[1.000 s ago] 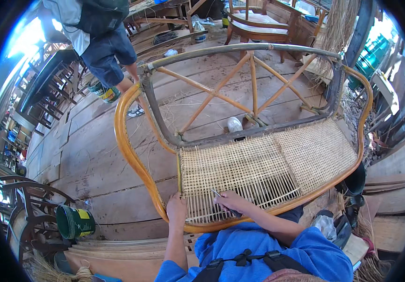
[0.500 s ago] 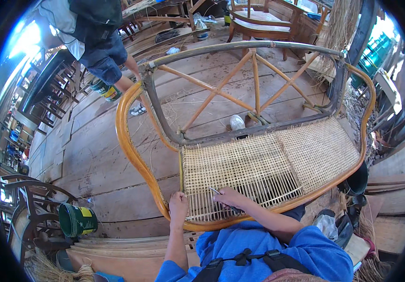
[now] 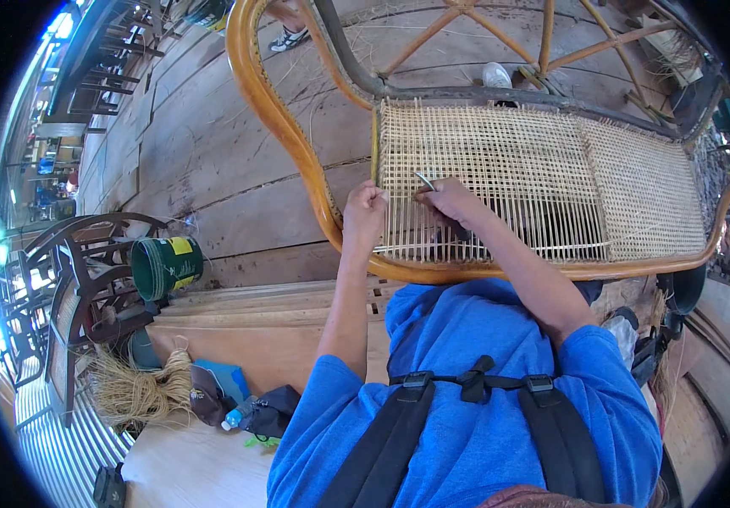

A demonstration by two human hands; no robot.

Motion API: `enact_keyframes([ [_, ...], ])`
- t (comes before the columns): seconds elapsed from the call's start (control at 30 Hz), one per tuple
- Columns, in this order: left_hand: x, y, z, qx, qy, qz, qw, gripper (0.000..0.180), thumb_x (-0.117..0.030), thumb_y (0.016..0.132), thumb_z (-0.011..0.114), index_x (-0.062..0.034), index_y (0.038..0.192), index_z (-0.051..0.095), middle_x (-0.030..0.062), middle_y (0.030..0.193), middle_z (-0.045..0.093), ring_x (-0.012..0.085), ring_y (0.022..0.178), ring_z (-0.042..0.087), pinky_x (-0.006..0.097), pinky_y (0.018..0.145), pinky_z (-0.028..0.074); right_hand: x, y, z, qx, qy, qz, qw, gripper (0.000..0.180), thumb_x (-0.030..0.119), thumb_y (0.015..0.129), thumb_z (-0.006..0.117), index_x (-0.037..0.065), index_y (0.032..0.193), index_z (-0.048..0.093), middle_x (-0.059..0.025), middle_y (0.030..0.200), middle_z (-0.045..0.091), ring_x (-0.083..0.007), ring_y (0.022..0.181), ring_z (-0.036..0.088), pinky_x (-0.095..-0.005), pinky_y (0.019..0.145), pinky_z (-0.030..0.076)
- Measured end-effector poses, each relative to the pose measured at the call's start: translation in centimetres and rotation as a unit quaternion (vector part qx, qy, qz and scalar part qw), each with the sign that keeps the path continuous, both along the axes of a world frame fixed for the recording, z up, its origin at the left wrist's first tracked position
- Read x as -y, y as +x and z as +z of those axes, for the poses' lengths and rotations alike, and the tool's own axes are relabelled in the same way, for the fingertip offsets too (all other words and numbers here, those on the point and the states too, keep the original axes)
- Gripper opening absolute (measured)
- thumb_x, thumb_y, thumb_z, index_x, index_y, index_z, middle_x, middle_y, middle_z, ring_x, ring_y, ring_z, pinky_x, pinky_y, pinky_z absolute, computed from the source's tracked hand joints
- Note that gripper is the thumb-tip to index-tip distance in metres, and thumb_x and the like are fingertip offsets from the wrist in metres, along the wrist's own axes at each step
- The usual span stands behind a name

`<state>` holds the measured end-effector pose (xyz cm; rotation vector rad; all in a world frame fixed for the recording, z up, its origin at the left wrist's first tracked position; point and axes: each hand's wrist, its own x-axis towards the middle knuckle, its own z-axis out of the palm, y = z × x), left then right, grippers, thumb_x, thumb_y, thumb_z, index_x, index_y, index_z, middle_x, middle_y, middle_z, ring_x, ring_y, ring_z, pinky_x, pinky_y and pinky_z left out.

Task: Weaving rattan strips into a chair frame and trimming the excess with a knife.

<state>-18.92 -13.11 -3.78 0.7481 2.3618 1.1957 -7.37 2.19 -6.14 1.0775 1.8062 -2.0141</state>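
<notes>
A cane seat panel (image 3: 492, 144) is stretched inside a curved, varnished rattan frame (image 3: 297, 161). Its far part and right side are woven closely, while the near middle shows mostly upright strands with wide gaps. My left hand (image 3: 365, 218) is closed in a pinch at the panel's left edge; what its fingers hold is too small to make out. Over the weave, a short way to the right, my right hand (image 3: 456, 205) grips a thin metal tool (image 3: 423, 181). The tool's slim end points away to the left, and a dark part shows under the palm.
On the left lie a green bucket (image 3: 166, 264) and dark wooden chairs (image 3: 85, 279). Stacked boards (image 3: 255, 326) reach the near side of the frame. A bundle of cane fibre (image 3: 149, 381) and a bottle (image 3: 238, 415) are lower left. Another person's shoe (image 3: 289, 39) shows beyond the frame.
The view has tilted downward, so the frame and both hands appear higher and more of my shirt shows. Both hands stay near the left part of the weave, the right still gripping the tool.
</notes>
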Motion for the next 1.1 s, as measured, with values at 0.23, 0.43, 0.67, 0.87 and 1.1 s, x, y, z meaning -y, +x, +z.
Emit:
enact_keyframes([
  [0.23, -1.7, 0.3, 2.6, -0.071, 0.003, -0.118, 0.99, 0.018, -0.011, 0.083, 0.059, 0.0049, 0.089, 0.061, 0.0186, 0.117, 0.053, 0.0284, 0.104, 0.054, 0.033, 0.089, 0.041, -0.3, 0.0, 0.3, -0.053, 0.077, 0.06, 0.994, 0.023, 0.018, 0.084, 0.062, 0.006, 0.103, 0.066, -0.0041, 0.073, 0.061, -0.0112, 0.06, 0.052, -0.027, 0.057, 0.044],
  [0.43, -3.5, 0.2, 2.0, -0.072, 0.043, -0.094, 0.992, 0.014, -0.011, 0.079, 0.06, -0.0006, 0.088, 0.061, 0.0181, 0.113, 0.055, 0.0355, 0.108, 0.05, 0.041, 0.093, 0.04, -2.3, 0.6, 0.6, -0.145, 0.106, 0.089, 0.98, 0.018, 0.018, 0.085, 0.063, 0.004, 0.095, 0.066, -0.0031, 0.072, 0.062, -0.0106, 0.061, 0.052, -0.0269, 0.059, 0.044],
  [0.67, -1.5, 5.0, -0.4, -0.294, -0.163, -0.138, 0.932, 0.022, -0.025, 0.087, 0.048, -0.007, 0.095, 0.057, 0.018, 0.089, 0.058, 0.035, 0.078, 0.058, 0.048, 0.067, 0.047, -2.9, 1.2, -1.9, -0.049, 0.312, 0.149, 0.937, 0.023, 0.017, 0.08, 0.054, 0.005, 0.096, 0.066, -0.0159, 0.091, 0.066, -0.0287, 0.085, 0.063, -0.0387, 0.076, 0.049],
  [0.87, -1.2, 6.9, -0.1, -0.217, -0.261, -0.158, 0.927, 0.018, -0.02, 0.082, 0.053, -0.0101, 0.089, 0.065, 0.0149, 0.087, 0.063, 0.0343, 0.083, 0.061, 0.046, 0.071, 0.049, -1.1, 1.9, -2.0, -0.041, 0.326, 0.232, 0.916, 0.03, 0.032, 0.085, 0.052, 0.007, 0.088, 0.067, -0.0169, 0.096, 0.063, -0.0331, 0.093, 0.059, -0.0425, 0.083, 0.046],
  [1.1, -0.7, 6.2, -0.1, -0.236, -0.2, -0.166, 0.936, 0.016, -0.022, 0.082, 0.054, -0.0102, 0.085, 0.065, 0.0157, 0.085, 0.061, 0.0329, 0.076, 0.063, 0.045, 0.065, 0.051, -1.0, 2.9, -0.6, -0.086, 0.367, 0.214, 0.901, 0.025, 0.027, 0.082, 0.054, 0.007, 0.09, 0.067, -0.0167, 0.09, 0.063, -0.032, 0.088, 0.061, -0.0412, 0.08, 0.049],
])
